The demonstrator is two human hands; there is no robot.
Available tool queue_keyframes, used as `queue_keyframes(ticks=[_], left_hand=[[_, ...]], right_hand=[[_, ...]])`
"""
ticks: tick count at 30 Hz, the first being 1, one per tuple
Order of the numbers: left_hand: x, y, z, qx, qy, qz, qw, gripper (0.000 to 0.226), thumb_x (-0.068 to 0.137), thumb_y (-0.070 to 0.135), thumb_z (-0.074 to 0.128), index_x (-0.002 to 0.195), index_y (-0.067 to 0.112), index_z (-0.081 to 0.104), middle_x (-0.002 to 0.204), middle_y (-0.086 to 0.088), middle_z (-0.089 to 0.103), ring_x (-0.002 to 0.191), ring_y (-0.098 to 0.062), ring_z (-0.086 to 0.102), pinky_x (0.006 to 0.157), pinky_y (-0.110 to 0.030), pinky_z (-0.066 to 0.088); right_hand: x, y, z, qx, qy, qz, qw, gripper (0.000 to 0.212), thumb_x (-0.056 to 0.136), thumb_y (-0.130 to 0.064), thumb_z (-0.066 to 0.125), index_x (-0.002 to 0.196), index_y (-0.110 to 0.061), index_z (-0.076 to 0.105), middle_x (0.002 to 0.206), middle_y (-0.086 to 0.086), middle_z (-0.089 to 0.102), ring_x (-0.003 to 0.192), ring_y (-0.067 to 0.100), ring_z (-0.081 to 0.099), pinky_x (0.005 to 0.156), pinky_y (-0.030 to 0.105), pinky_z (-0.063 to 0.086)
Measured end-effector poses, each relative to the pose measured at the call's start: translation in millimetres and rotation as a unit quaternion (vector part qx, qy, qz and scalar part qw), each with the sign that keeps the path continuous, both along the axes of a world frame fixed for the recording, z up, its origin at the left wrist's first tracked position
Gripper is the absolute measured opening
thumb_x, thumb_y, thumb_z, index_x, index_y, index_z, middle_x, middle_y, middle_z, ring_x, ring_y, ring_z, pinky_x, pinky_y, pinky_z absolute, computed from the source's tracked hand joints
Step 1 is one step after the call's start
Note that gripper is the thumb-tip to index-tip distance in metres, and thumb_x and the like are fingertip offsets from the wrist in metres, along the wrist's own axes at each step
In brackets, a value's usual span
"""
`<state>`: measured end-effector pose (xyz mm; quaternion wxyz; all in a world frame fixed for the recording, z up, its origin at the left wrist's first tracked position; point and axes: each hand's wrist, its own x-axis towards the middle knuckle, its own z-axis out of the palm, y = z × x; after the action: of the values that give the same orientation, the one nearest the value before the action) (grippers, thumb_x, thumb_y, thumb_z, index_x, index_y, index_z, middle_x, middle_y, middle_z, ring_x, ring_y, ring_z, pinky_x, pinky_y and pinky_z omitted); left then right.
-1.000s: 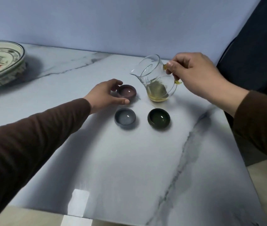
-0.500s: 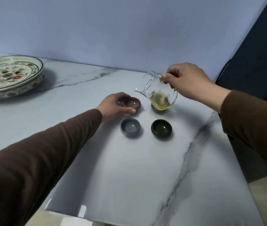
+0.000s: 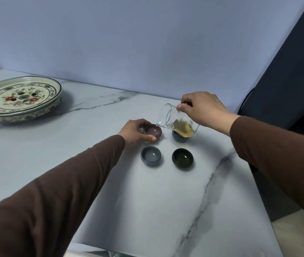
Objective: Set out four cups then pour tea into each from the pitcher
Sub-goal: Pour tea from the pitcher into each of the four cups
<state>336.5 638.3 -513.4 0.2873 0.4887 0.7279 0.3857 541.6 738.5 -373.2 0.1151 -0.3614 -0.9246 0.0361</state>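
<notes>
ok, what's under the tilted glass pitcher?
A blue cup sits on the table directly below the glass pitcher, which the right hand holds tilted. The pitcher's tea-filled base covers the cup's rim and inside, so its contents cannot be seen.

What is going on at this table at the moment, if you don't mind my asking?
A person is serving tea. The right hand holds a glass pitcher tipped over, its spout at the rim of a purple cup that the left hand steadies. No stream is clearly visible. Three more cups stand on the marble table: a grey one, a dark green one and a blue one half hidden behind the pitcher. A painted dish sits far left.
</notes>
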Motion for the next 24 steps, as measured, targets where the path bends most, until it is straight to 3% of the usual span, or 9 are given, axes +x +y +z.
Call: queue_keyframes(ticks=[3,18,24], left_hand=[[-0.6,1.7,-1.9,0.001,0.0,0.003,1.0,0.063,0.056,0.042,0.091,0.113,0.029,0.068,0.111,0.006,0.07,0.107,-0.014,0.063,0.098,-0.032,0.048],[-1.9,4.6,-7.6,0.014,-0.01,0.001,1.0,0.058,0.063,0.033,0.092,0.115,0.025,0.068,0.112,0.004,0.069,0.105,-0.014,0.062,0.087,-0.023,0.045],[-3.6,6.9,-8.7,0.011,-0.004,0.001,1.0,0.063,0.057,0.04,0.091,0.115,0.027,0.069,0.114,0.003,0.069,0.107,-0.016,0.063,0.098,-0.034,0.05]], right_hand=[[-4.9,1.8,3.0,0.021,-0.02,0.009,1.0,0.024,0.096,-0.043,0.052,0.085,-0.026,0.065,0.067,-0.011,0.051,0.082,0.025,0.054,0.067,0.031,0.036],[-18.9,-2.6,16.4,0.08,-0.08,0.049,0.992,0.022,0.097,-0.04,0.051,0.083,-0.026,0.061,0.077,-0.002,0.057,0.081,0.027,0.054,0.065,0.031,0.037],[-22.4,-2.7,22.1,0.09,-0.083,0.056,0.991,0.023,0.096,-0.04,0.051,0.08,-0.026,0.06,0.075,0.0,0.058,0.08,0.029,0.055,0.064,0.031,0.037]])
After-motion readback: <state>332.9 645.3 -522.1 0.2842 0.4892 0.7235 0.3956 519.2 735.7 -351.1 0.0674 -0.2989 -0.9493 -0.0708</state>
